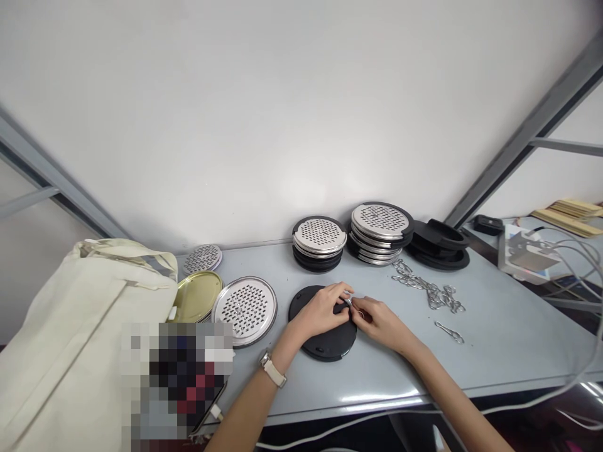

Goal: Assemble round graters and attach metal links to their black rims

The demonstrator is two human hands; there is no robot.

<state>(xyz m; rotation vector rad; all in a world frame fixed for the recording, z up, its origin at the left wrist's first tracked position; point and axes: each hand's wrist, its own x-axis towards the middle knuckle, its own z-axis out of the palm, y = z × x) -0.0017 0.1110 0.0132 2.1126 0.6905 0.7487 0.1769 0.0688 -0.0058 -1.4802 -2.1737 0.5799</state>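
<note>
A round black plastic disc (330, 342) lies on the grey table in front of me. My left hand (325, 309) is over its upper part, thumb and fingers curled in a pinch around a small bent metal wire clip (347, 301) at the disc's right edge. From the other side my right hand (377, 321) pinches the same wire clip between thumb and forefinger. Part of the clip is hidden by the fingers. To the right lies a single loose wire clip (449, 332), with a pile of similar wire clips (431, 290) behind it.
Two stacks of perforated metal grater discs with black rims (321, 233) (380, 221) stand near the wall, beside black rings (438, 242). Left are a loose grater disc (245, 311), a gold lid (198, 295) and a cream bag (89, 339). A white cable (377, 414) crosses the front edge.
</note>
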